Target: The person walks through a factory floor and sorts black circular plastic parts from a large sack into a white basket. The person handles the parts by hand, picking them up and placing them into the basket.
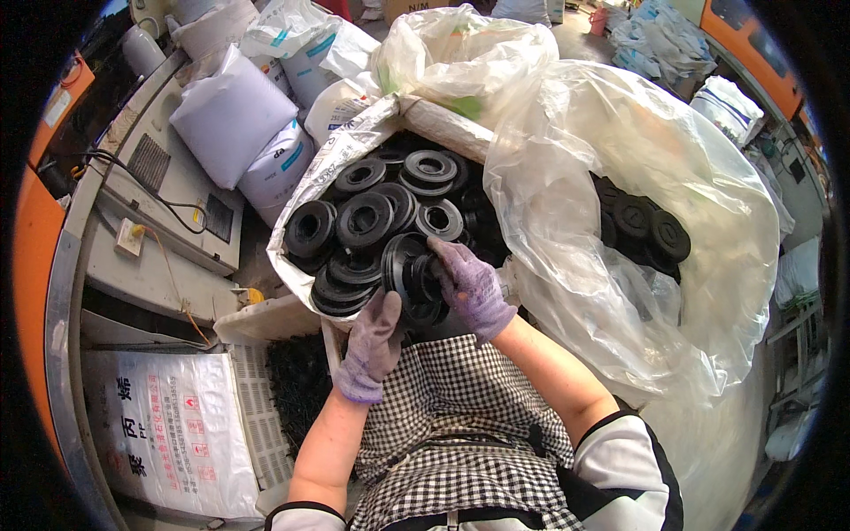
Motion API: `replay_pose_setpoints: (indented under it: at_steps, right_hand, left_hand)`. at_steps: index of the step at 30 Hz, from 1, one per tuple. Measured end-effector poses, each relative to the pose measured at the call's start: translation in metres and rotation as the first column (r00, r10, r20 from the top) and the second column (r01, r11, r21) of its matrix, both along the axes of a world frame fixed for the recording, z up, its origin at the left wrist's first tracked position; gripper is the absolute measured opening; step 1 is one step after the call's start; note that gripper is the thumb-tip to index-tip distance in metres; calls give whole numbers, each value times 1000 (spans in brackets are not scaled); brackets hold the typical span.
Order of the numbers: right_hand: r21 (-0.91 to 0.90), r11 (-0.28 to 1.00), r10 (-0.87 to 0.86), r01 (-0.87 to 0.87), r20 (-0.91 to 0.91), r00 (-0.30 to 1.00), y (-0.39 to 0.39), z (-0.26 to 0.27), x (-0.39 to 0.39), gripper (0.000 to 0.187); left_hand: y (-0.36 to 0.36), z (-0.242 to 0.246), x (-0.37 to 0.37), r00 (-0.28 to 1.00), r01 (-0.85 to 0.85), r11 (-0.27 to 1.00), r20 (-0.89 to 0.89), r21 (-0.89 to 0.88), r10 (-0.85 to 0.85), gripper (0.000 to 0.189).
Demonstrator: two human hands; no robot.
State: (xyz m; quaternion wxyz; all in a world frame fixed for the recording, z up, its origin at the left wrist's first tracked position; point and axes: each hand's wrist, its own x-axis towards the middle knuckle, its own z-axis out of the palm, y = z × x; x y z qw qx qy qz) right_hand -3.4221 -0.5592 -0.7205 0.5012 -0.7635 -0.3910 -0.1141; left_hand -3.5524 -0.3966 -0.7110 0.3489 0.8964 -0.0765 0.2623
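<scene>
Both of my hands wear purple-grey work gloves. My right hand [471,285] grips a black ringed plastic part [424,277] from its right side, with the fingers over its upper edge. At the lower left of the same part is my left hand [373,358], its thumb upright against the rim; its other fingers are mostly hidden. Under and beyond the hands, a white woven sack [299,199] with a rolled-down rim holds many more black flanged plastic rings [364,219], stacked and leaning at various angles.
Clear plastic bags [631,133] bulge at the right, one with black round caps [634,219] inside. A white plastic crate [259,411] with dark scraps [295,385] stands at lower left. Full white sacks [232,119] lean by a machine cabinet [172,192] with loose cables [146,189].
</scene>
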Motion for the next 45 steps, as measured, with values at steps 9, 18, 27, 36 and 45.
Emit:
replay_pose_setpoints:
  at_steps: [9, 18, 27, 36, 45]
  right_hand:
    - [-160, 902, 372, -400, -178, 911, -31, 29, -7, 76]
    - [525, 701, 702, -482, -629, 335, -36, -5, 13, 66]
    - [393, 833, 554, -390, -601, 576, -17, 9, 4, 57]
    - [705, 641, 768, -303, -598, 232, -25, -39, 17, 60]
    - [964, 92, 620, 248, -251, 743, -91, -6, 104, 47]
  left_hand:
    - [-20, 37, -8, 907, -141, 747, -388, -650, -166, 64]
    - [-10, 23, -3, 966, 206, 975, -139, -84, -216, 56]
    - [-17, 43, -7, 969, 80, 994, -226, -78, -96, 62]
    - [48, -12, 40, 999, -40, 918, 9, 395, 40, 66]
    - [202, -79, 58, 719, -550, 672, -129, 496, 683, 86]
